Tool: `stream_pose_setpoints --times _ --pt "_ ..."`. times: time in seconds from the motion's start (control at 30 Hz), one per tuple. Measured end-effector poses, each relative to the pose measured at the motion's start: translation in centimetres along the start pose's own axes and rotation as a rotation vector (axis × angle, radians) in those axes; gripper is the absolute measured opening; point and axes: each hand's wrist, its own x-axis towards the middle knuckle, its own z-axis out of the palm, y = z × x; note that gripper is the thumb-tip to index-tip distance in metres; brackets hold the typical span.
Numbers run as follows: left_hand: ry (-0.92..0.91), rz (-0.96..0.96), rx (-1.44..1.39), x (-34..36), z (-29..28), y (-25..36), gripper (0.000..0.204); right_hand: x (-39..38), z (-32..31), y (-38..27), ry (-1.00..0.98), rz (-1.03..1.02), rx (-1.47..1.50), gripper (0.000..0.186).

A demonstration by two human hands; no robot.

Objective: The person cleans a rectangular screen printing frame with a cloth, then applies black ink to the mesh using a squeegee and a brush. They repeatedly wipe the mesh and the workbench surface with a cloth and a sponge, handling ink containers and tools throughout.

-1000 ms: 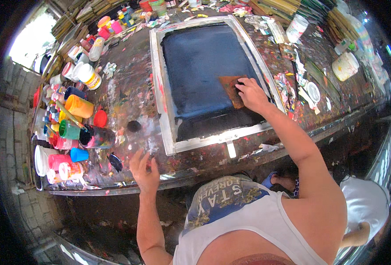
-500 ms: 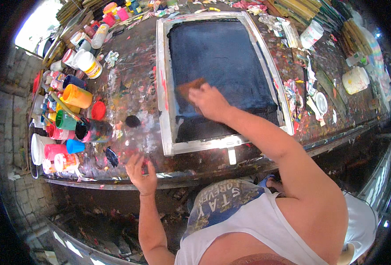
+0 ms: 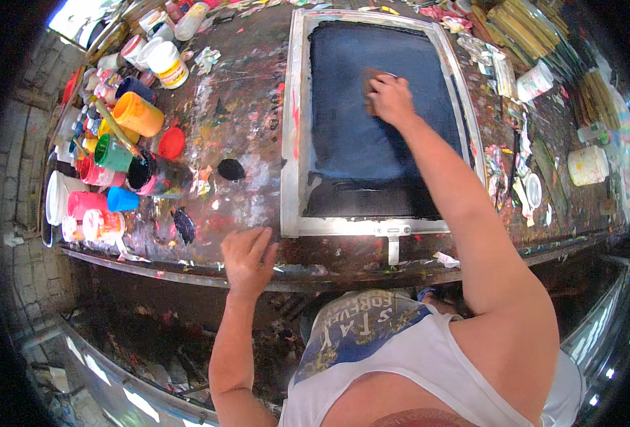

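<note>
Currently, head view: looking down on a paint-marked table [image 3: 254, 92], crowded with tubs on the left.
Right hand [image 3: 391, 99]: clenched on a brown flat piece [image 3: 369, 96], fingers folded over its right side, arm stretched well forward.
Brown flat piece: over the far half of a dark panel [image 3: 364, 146], apparently against its surface, partly hidden by the fingers; cannot tell how firmly pressed.
Dark panel: blue-black with a dull sheen, blacker in a band along the near end.
White frame [image 3: 295, 117]: lying flat on the table around the dark panel, streaked red down the left side.
Metal tab [image 3: 393, 251]: jutting from the near side of the white frame toward the table edge.
Left hand [image 3: 247, 255]: released, gripping nothing visible, fingers loosely bent, near the white frame's near left corner; cannot tell whether touching the table.
Left of the white frame: a round black patch [image 3: 231, 169], a red lid [image 3: 171, 144], an orange tub [image 3: 138, 114], a green tub [image 3: 113, 154] and a blue cup [image 3: 123, 201].
Right of the white frame: crumpled scraps, a pale round lid [image 3: 533, 191] and a stained white tub [image 3: 588, 166].
</note>
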Motion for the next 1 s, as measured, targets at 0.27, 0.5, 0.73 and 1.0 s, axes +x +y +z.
stream_pose_setpoints --times 0.27,0.5,0.73,1.0 --pt "-0.12 -0.053 0.027 1.4 2.1 2.6 0.047 -5.7 0.6 -13.4 0.079 -0.458 0.084 0.023" --pt "-0.038 -0.087 0.032 0.8 2.7 2.8 0.043 -7.1 -3.2 -6.3 -0.054 -0.616 0.184 0.025" --pt "-0.042 -0.128 0.071 0.6 3.2 2.9 0.043 -4.2 -0.6 -11.8 0.001 -0.209 0.131 0.02" --pt "-0.072 -0.105 0.085 1.0 3.1 3.2 0.04 -18.7 -6.0 -5.4 -0.006 -0.341 0.284 0.033"
